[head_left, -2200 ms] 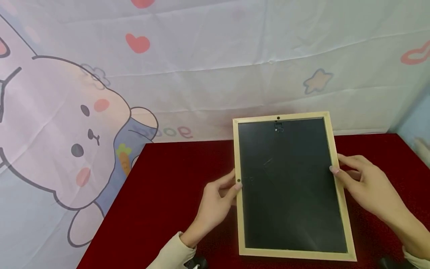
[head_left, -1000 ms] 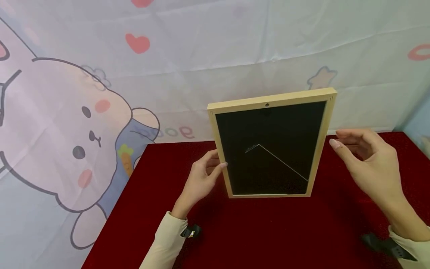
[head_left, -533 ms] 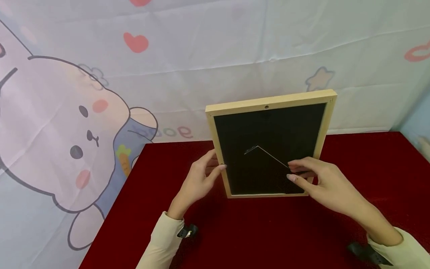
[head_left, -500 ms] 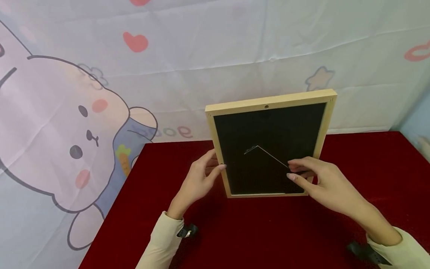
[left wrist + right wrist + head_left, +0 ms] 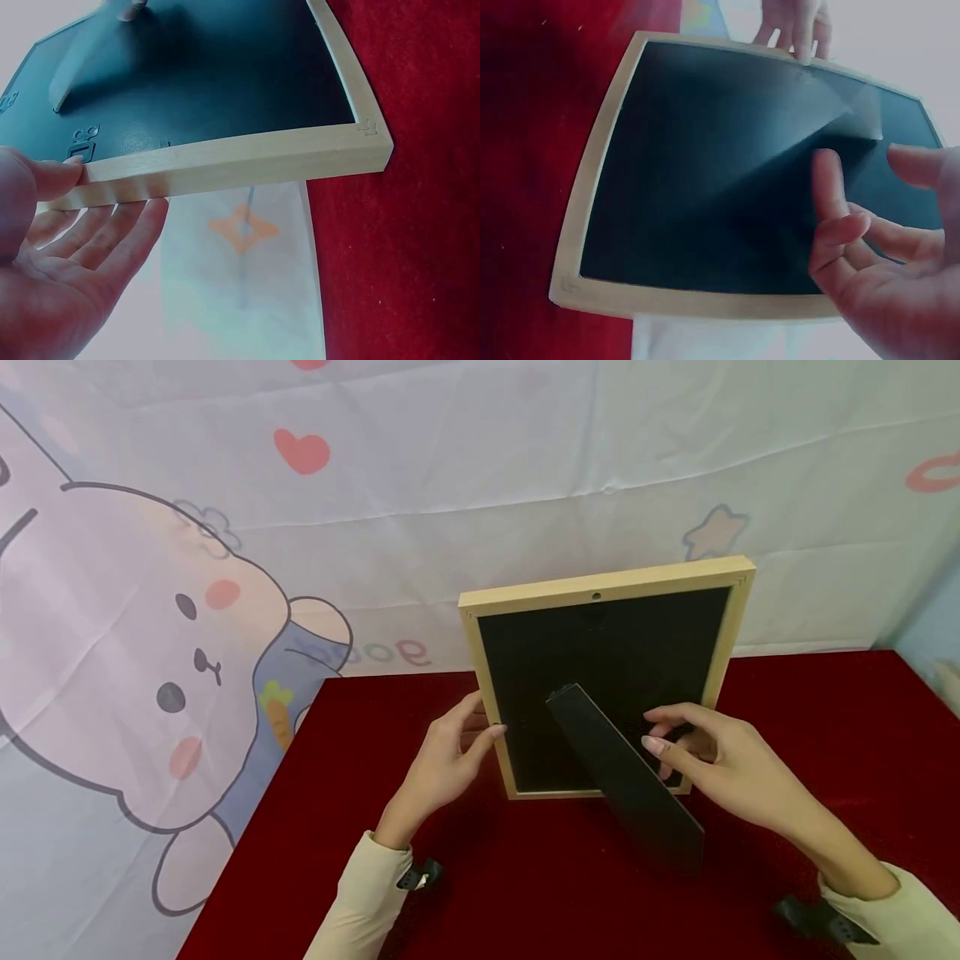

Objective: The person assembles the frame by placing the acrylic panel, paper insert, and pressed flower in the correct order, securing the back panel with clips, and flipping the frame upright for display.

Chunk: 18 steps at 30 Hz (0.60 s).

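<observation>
A picture frame [image 5: 600, 583] with a pale wooden border and black backing stands upright on its short edge, back side facing me. My left hand [image 5: 446, 764] grips its left side, thumb on the back and fingers behind, as the left wrist view also shows at the wooden edge [image 5: 240, 157]. A black stand leg [image 5: 626, 768] slants out from the backing towards me, its lower end down by the cloth. Right of the leg, my right hand [image 5: 720, 756] hovers with loosely bent fingers, holding nothing. In the right wrist view its fingers [image 5: 829, 180] overlap the backing.
Red cloth [image 5: 525, 877] covers the table under the frame. Close behind hangs a pale backdrop [image 5: 487, 568] printed with a rabbit, hearts and a star. A dark device [image 5: 423, 875] sits on the left wrist, another [image 5: 817, 922] on the right.
The frame, earlier held tilted back in both hands, has been stood upright. My right hand let go of its side and reached the stand leg, which has since swung out towards me.
</observation>
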Tool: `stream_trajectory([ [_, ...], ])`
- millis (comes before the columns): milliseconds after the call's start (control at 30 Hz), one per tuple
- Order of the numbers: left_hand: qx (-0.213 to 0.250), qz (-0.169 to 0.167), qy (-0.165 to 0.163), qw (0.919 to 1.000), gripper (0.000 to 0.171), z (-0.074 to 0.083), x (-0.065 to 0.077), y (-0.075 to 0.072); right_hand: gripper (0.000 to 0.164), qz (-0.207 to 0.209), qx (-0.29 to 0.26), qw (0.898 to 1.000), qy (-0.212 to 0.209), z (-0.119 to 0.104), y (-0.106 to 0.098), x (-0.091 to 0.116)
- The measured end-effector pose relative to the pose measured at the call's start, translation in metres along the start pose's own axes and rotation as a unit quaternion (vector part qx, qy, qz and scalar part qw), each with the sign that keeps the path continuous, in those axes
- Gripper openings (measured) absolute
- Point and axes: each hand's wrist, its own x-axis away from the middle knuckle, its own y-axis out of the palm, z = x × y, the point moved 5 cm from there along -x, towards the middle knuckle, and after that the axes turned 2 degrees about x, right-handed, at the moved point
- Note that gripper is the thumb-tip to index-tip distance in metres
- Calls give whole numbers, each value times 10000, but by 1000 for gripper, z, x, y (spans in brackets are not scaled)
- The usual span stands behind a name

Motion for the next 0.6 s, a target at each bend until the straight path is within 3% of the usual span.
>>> stream_trajectory([
  [133,11,-28,17,10000,47,0,0,0,41,-359,-239,9987,272,3,0,1],
  [433,-36,-57,-27,10000,43,0,1,0,33,-677,0,9977,-27,0,9,0],
  [600,-61,-132,-37,9999,49,2,3,1,31,-839,154,9961,-236,-2,14,1],
])
